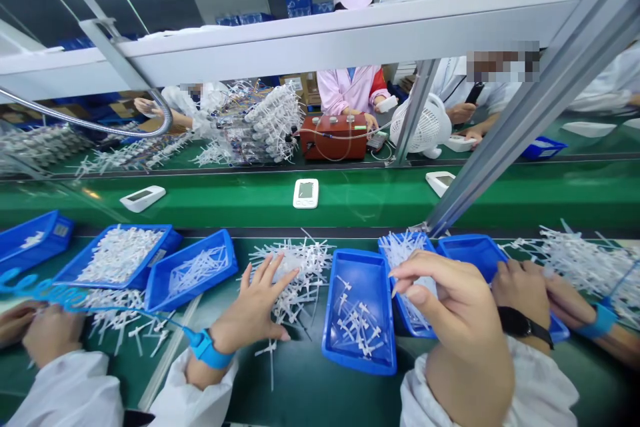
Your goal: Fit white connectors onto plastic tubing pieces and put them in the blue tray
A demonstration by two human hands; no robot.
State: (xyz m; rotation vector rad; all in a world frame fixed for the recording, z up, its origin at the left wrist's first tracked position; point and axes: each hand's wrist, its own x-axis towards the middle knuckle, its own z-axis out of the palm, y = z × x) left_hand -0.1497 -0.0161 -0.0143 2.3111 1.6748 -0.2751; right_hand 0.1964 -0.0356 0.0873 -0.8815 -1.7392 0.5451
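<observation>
My left hand (pixel 253 303), with a blue wrist strap (pixel 213 349), is spread over the near left side of a pile of white tube parts (pixel 307 273). One loose part (pixel 271 361) lies just below its thumb. My right hand (pixel 450 313) is raised near the camera, over a blue bin of clear tubes (pixel 403 247). Its thumb and fingertips are close together, and whatever may be between them is too small to make out. Between the hands, a blue bin (pixel 359 357) holds several white pieces with tubes.
Co-workers' hands are close at both sides (pixel 53 337) (pixel 523 287). More blue bins (pixel 193 273) stand at the left. White devices (pixel 306 193) lie on the green belt (pixel 240 197). A metal post (pixel 500 127) slants down at the right; people work beyond.
</observation>
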